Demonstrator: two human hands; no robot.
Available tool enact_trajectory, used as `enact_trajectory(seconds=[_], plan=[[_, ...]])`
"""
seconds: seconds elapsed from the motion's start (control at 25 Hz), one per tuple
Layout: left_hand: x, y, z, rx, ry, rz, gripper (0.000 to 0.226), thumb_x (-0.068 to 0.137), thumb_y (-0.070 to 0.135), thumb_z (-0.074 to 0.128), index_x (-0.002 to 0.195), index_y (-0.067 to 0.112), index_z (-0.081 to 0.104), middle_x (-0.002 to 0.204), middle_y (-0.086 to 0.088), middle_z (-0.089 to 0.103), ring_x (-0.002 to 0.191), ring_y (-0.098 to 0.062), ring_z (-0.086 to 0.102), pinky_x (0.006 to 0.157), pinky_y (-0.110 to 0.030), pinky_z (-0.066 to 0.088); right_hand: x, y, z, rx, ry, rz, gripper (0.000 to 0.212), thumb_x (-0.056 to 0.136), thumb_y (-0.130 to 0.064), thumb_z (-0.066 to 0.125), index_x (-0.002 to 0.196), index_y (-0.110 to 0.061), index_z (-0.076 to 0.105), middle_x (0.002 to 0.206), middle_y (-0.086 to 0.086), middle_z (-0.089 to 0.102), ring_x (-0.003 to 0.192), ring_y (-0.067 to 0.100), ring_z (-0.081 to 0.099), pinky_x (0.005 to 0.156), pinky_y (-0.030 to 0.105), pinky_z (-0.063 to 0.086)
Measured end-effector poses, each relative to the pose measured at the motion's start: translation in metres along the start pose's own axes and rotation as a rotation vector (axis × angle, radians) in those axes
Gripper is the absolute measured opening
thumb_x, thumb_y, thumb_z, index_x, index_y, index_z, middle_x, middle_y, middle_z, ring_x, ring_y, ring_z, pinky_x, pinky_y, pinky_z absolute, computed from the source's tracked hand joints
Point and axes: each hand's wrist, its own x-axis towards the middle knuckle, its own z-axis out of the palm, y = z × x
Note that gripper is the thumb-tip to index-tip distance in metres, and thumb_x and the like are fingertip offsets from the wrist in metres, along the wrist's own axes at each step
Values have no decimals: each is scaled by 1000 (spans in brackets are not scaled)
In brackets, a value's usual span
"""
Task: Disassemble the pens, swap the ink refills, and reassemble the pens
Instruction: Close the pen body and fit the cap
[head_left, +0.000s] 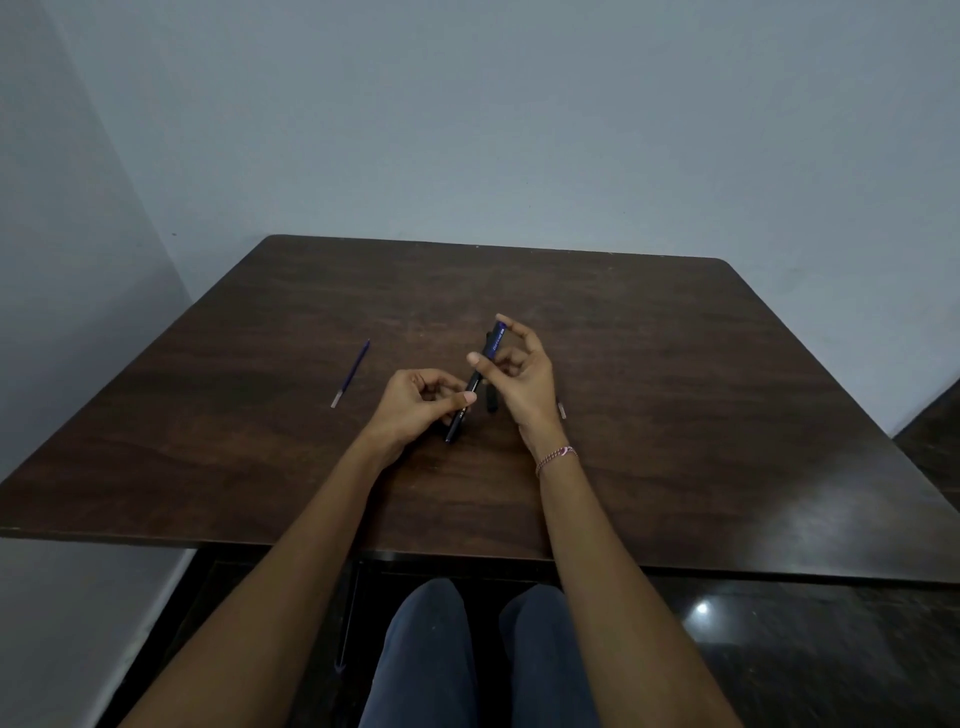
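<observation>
— Dark wooden table (675, 364) against a bare grey-blue wall: a seated person works a dark blue pen (480, 371) over the middle of the tabletop, both forearms reaching in from the near edge.

— What are the hands doing?

— Both are closed on the same pen. The left hand (415, 402) pinches the lower barrel between thumb and fingers; the right hand (519, 376), a thin bracelet (556, 458) at its wrist, grips the upper end with fingertips. The pen slants away from the person, raised off the wood.

— And the rest of the parts?

— A blue ink refill (352, 373) lies well apart to the left, alone on the table. A dark piece (491, 400) sits just beside the right palm; a small pale part (561, 409) peeks out behind the right wrist, too hidden to identify.

— Which step is this?

— Likely mid-task, twisting or pulling the barrel at its joint. Whether it is coming apart or going back together cannot be told. Next calls for a steady counter-twist, keeping both halves in line.
</observation>
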Motion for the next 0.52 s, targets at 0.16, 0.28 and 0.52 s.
enact_trajectory(seconds=[0.16, 0.28, 0.52], plan=[[0, 0, -1, -20, 18, 3, 10, 74, 11, 78, 78, 18, 72, 70, 2, 72, 64, -8, 66, 56, -18, 53, -2, 3, 1, -71, -99, -39, 79, 69, -13, 83, 133, -34, 42, 71, -1, 66, 69, 9, 65, 67, 22, 53], [-1, 0, -2, -8, 19, -4, 10, 74, 10, 77, 78, 18, 72, 71, 2, 73, 65, -7, 66, 57, -18, 53, -2, 4, 1, -57, -129, -29, 79, 72, -10, 81, 133, -34, 37, 73, -1, 65, 69, 7, 65, 68, 21, 53], [-2, 3, 0, 26, 42, -16, 9, 75, 6, 76, 80, 13, 71, 71, 1, 71, 60, -2, 65, 52, -15, 49, 0, 5, 1, 23, -196, 11, 72, 78, 1, 72, 129, -24, 28, 87, 8, 64, 75, 10, 67, 75, 23, 55]])
